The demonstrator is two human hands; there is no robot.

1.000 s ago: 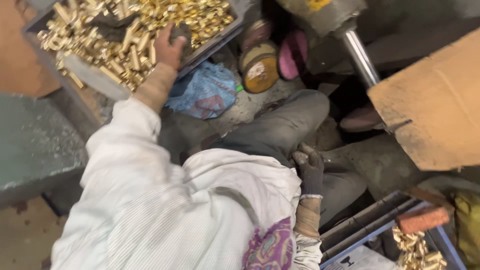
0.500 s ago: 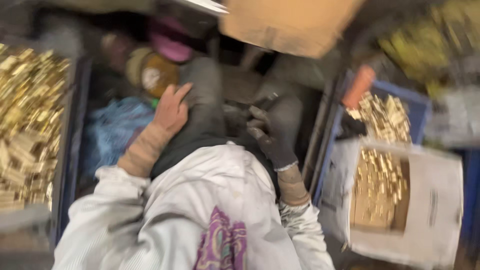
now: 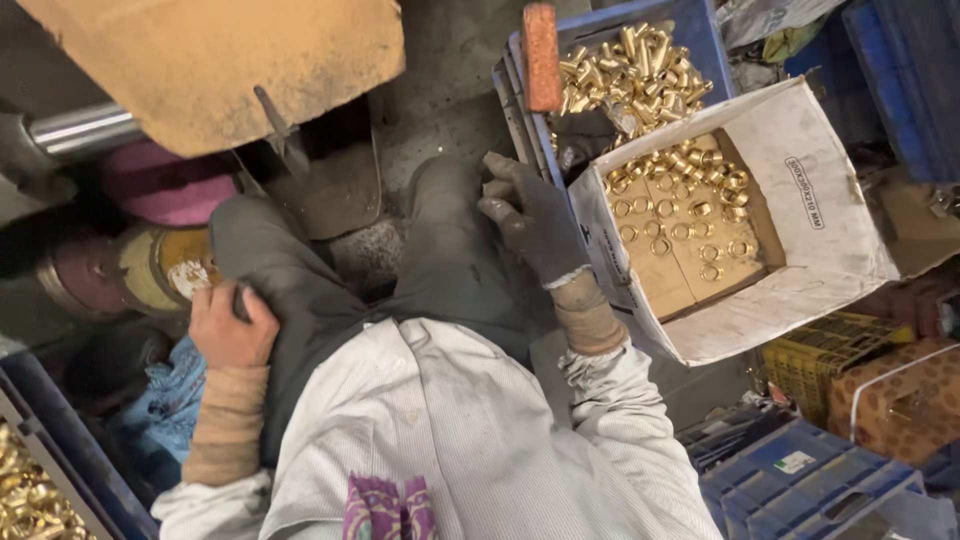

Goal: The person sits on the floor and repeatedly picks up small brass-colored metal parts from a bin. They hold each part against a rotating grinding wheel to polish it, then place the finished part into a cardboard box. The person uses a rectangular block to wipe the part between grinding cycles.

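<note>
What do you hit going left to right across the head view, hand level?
Blue crate of brass parts → left hand on the left knee → right hand, gloved, on the right knee → white cardboard box of brass rings → brown box.

Left hand off brass tray, onto knee.
</note>
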